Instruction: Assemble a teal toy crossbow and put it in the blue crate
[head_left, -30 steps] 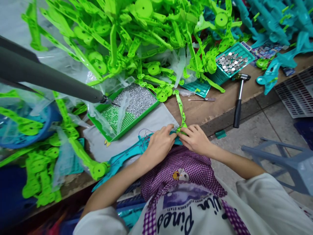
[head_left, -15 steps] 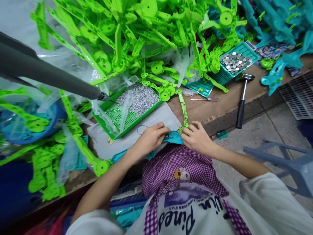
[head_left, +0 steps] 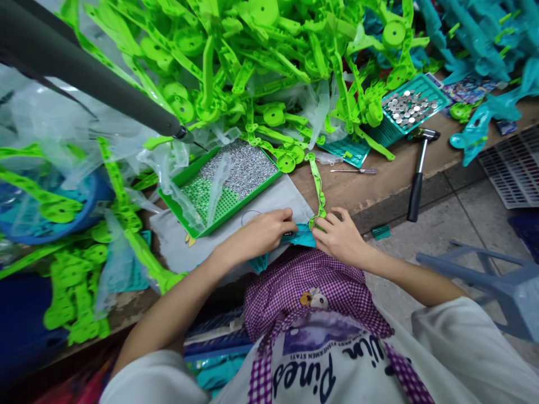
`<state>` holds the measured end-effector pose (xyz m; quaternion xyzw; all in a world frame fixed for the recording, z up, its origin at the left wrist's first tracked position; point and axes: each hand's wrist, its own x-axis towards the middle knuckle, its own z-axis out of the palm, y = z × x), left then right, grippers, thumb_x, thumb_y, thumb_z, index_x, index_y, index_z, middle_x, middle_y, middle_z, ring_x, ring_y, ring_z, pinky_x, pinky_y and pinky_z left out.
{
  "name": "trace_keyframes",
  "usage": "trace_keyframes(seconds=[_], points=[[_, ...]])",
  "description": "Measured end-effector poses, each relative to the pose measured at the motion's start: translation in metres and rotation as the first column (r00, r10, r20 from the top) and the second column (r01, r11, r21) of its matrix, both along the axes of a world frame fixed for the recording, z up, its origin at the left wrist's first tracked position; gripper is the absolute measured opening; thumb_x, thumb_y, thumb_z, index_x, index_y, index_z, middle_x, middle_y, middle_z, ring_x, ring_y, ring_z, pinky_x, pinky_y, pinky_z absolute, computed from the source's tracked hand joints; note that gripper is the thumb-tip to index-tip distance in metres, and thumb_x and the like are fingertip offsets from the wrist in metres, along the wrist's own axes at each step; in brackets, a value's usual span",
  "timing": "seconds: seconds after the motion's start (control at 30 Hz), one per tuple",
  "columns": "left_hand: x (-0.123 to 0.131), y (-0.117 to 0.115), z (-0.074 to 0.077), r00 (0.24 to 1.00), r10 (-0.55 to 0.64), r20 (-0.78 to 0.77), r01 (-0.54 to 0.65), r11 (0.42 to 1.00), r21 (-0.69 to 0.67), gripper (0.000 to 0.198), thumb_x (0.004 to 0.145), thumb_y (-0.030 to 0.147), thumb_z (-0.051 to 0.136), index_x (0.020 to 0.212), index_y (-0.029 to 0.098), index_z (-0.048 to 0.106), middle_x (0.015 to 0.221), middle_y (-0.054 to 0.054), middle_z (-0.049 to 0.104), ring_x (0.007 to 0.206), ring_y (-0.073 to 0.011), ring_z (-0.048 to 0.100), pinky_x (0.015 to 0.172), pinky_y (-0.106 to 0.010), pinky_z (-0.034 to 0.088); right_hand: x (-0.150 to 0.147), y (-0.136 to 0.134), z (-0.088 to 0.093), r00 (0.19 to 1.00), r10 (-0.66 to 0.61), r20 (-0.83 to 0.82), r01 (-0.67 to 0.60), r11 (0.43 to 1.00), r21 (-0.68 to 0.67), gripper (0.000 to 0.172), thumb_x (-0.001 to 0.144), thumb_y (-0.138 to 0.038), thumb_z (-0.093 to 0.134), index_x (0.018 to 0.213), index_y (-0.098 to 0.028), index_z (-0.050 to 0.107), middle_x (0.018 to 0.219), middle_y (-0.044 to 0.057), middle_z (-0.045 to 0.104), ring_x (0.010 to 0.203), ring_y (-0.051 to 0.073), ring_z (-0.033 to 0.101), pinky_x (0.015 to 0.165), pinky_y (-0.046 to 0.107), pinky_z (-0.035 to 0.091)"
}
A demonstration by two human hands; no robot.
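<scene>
My left hand (head_left: 261,231) is closed on a teal plastic part (head_left: 300,235) that lies at the near edge of a grey cloth (head_left: 269,202), with thin wires (head_left: 251,214) looping out beside the fingers. My right hand (head_left: 340,235) pinches the lower end of a long green plastic strip (head_left: 316,188), pressing it against the same teal part. Both hands meet just above my checked apron.
A green tray of small metal screws (head_left: 236,174) sits behind the cloth. A big heap of green plastic parts (head_left: 252,62) fills the bench. A teal basket of metal discs (head_left: 408,106), a hammer (head_left: 416,174), a screwdriver (head_left: 353,171), teal parts (head_left: 475,39) and a blue stool (head_left: 497,275) are to the right.
The teal part has been drawn in toward my body and my left hand has shifted slightly along it. My right hand has stayed on the green strip.
</scene>
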<state>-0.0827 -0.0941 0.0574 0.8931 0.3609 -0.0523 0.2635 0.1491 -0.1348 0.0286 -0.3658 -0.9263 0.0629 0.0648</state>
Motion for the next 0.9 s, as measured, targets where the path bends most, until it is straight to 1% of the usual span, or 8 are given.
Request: trace_keyframes(seconds=[0.1, 0.2, 0.3, 0.4, 0.47, 0.57, 0.7, 0.9], points=[[0.003, 0.008, 0.004, 0.985, -0.146, -0.096, 0.149, 0.989, 0.022, 0.040, 0.080, -0.001, 0.044, 0.100, 0.023, 0.070, 0.092, -0.004, 0.059, 0.079, -0.0153, 0.056, 0.066, -0.024, 0.039, -0.001, 0.000, -0.001, 1.000, -0.010, -0.014, 0.010, 1.000, 0.021, 0.011, 0.092, -0.022, 0.056, 0.095, -0.020, 0.066, 0.102, 0.006, 0.069, 0.093, 0.022, 0.051, 0.096, 0.044, 0.029], [0.007, 0.013, 0.005, 0.963, -0.226, -0.145, 0.240, 0.967, 0.087, 0.033, 0.083, 0.002, 0.047, 0.095, 0.023, 0.069, 0.088, -0.004, 0.058, 0.077, -0.0166, 0.055, 0.066, -0.027, 0.037, -0.002, -0.001, -0.003, 1.000, -0.028, -0.013, 0.028, 0.999, 0.024, 0.011, 0.093, -0.022, 0.055, 0.095, -0.019, 0.065, 0.101, 0.006, 0.068, 0.094, 0.022, 0.050, 0.096, 0.044, 0.028], [0.008, 0.015, 0.002, 0.953, -0.276, -0.124, 0.295, 0.941, 0.169, 0.024, 0.089, 0.008, 0.049, 0.091, 0.022, 0.069, 0.087, -0.005, 0.058, 0.078, -0.0173, 0.055, 0.068, -0.029, 0.038, -0.002, -0.003, -0.006, 0.998, -0.060, 0.007, 0.060, 0.998, 0.009, 0.018, 0.093, -0.023, 0.053, 0.108, -0.022, 0.064, 0.108, 0.008, 0.066, 0.096, 0.023, 0.049, 0.092, 0.042, 0.030], [0.003, 0.015, -0.006, 0.956, -0.285, -0.067, 0.293, 0.931, 0.219, 0.020, 0.091, 0.014, 0.051, 0.090, 0.022, 0.069, 0.088, -0.005, 0.060, 0.078, -0.0168, 0.055, 0.070, -0.030, 0.038, 0.000, -0.005, -0.007, 0.999, -0.006, 0.034, 0.006, 1.000, 0.018, 0.030, 0.093, -0.021, 0.054, 0.120, -0.031, 0.059, 0.124, 0.007, 0.062, 0.099, 0.024, 0.047, 0.088, 0.042, 0.030], [-0.001, 0.014, -0.012, 0.964, -0.263, -0.026, 0.262, 0.939, 0.224, 0.020, 0.092, 0.016, 0.052, 0.093, 0.024, 0.070, 0.090, -0.004, 0.061, 0.077, -0.0162, 0.054, 0.071, -0.030, 0.039, 0.001, -0.004, -0.006, 0.997, 0.055, 0.052, -0.057, 0.998, 0.025, 0.035, 0.092, -0.018, 0.054, 0.123, -0.033, 0.057, 0.129, 0.006, 0.060, 0.100, 0.024, 0.046, 0.088, 0.043, 0.030], [-0.006, 0.013, -0.016, 0.972, -0.233, 0.024, 0.224, 0.954, 0.200, 0.021, 0.092, 0.017, 0.052, 0.097, 0.025, 0.070, 0.090, -0.003, 0.061, 0.078, -0.0161, 0.055, 0.071, -0.029, 0.039, 0.002, -0.003, -0.006, 0.995, 0.083, 0.059, -0.085, 0.996, 0.026, 0.035, 0.091, -0.018, 0.055, 0.124, -0.031, 0.057, 0.127, 0.007, 0.061, 0.099, 0.025, 0.045, 0.087, 0.043, 0.030], [-0.007, 0.013, -0.016, 0.976, -0.213, 0.044, 0.203, 0.964, 0.169, 0.022, 0.093, 0.016, 0.051, 0.097, 0.025, 0.071, 0.090, -0.003, 0.062, 0.079, -0.0159, 0.055, 0.072, -0.029, 0.038, 0.002, -0.003, -0.007, 0.995, 0.091, 0.050, -0.093, 0.995, 0.036, 0.035, 0.091, -0.018, 0.055, 0.125, -0.028, 0.058, 0.126, 0.007, 0.063, 0.098, 0.024, 0.045, 0.085, 0.042, 0.030], [-0.004, 0.010, -0.015, 0.964, -0.266, -0.012, 0.260, 0.930, 0.260, 0.020, 0.090, 0.013, 0.054, 0.094, 0.023, 0.070, 0.092, -0.004, 0.064, 0.086, -0.0188, 0.056, 0.080, -0.033, 0.037, -0.002, -0.003, -0.001, 0.993, 0.082, 0.086, -0.080, 0.997, -0.021, 0.034, 0.094, -0.017, 0.051, 0.125, -0.027, 0.058, 0.128, 0.006, 0.064, 0.099, 0.024, 0.047, 0.082, 0.042, 0.033]])
